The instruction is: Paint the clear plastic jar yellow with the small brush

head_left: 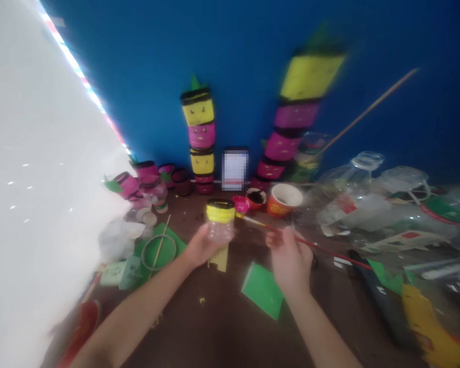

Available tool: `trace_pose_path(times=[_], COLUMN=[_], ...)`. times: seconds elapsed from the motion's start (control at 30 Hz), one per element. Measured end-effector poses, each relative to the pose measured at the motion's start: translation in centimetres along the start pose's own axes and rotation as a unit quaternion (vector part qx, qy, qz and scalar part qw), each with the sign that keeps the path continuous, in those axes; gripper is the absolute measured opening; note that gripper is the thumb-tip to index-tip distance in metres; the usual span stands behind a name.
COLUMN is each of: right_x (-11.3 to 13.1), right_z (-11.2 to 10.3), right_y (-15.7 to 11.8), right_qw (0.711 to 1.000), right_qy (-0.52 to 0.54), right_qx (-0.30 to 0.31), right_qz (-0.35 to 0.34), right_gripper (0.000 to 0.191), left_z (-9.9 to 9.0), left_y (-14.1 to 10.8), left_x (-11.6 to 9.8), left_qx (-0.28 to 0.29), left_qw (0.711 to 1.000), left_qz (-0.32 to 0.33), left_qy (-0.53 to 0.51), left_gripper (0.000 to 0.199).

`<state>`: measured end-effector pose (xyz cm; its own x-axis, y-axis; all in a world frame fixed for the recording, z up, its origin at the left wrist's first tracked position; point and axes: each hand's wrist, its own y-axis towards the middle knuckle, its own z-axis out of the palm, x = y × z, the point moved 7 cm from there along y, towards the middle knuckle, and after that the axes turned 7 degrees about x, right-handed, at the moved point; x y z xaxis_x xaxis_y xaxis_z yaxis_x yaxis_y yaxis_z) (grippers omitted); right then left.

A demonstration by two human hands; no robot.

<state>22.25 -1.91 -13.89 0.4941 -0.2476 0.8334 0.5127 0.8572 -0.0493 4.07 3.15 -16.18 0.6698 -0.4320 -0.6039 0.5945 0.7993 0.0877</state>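
My left hand [201,248] is wrapped round a small clear plastic jar [220,232], its upper part coated in yellow paint below a black rim. A long paintbrush [266,225] with a red handle is pinched in my right hand [291,255]. Its yellow tip is at the right side of the jar's painted band, touching or nearly so. Just behind the jar stand a small pink paint pot [240,204], a cup of dark paint [256,198] and a white and orange paper cup [285,199]. A green paper piece [263,290] lies between my forearms.
Stacked yellow and pink painted pots [202,138] lean on the blue wall, with a taller stack [287,128] to their right. Clear plastic bottles [368,199] crowd the right side. A black tool [383,301] and a yellow tool [425,317] lie front right. A ring [159,236] rests on green paper.
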Motion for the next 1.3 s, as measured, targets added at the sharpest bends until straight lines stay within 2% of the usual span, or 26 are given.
trace_pose_path(times=[0.2, 0.3, 0.53, 0.67, 0.77, 1.0, 1.17, 1.3], right_x=[-0.2, -0.4, -0.3, -0.4, -0.4, -0.1, -0.2, -0.6], right_z=[1.6, 1.6, 0.1, 0.9, 1.6, 0.1, 1.0, 1.6], right_y=[-1.0, -1.0, 0.0, -0.6, -1.1, -0.2, -0.6, -0.9], right_qw=[0.998, 0.999, 1.0, 0.999, 0.998, 1.0, 0.998, 0.998], right_qy=[0.025, 0.006, 0.004, 0.027, 0.005, -0.028, 0.011, -0.01], right_qx=[0.054, 0.045, -0.006, 0.032, 0.054, 0.008, 0.047, 0.052], right_qz=[0.032, 0.029, 0.012, 0.028, 0.032, -0.004, 0.026, 0.034], right_gripper=[0.031, 0.033, 0.035, 0.032, 0.032, 0.032, 0.031, 0.032], left_z=[0.1, 0.1, 0.2, 0.3, 0.2, 0.1, 0.1, -0.1], left_y=[0.1, 0.0, -0.1, 0.0, -0.1, 0.0, 0.0, 0.0], left_x=[0.0, 0.2, 0.1, 0.0, 0.1, 0.0, 0.0, 0.2], left_qx=[0.012, 0.008, 0.003, 0.008, 0.01, -0.002, 0.0, -0.006], left_qw=[1.0, 1.0, 0.999, 0.999, 0.999, 0.999, 0.998, 0.997], left_qz=[-0.002, -0.011, -0.007, -0.002, -0.007, 0.0, -0.009, -0.024], left_qy=[-0.015, -0.017, -0.039, -0.045, -0.044, -0.053, -0.064, -0.077], left_gripper=[0.049, 0.05, 0.046, 0.045, 0.045, 0.048, 0.05, 0.053])
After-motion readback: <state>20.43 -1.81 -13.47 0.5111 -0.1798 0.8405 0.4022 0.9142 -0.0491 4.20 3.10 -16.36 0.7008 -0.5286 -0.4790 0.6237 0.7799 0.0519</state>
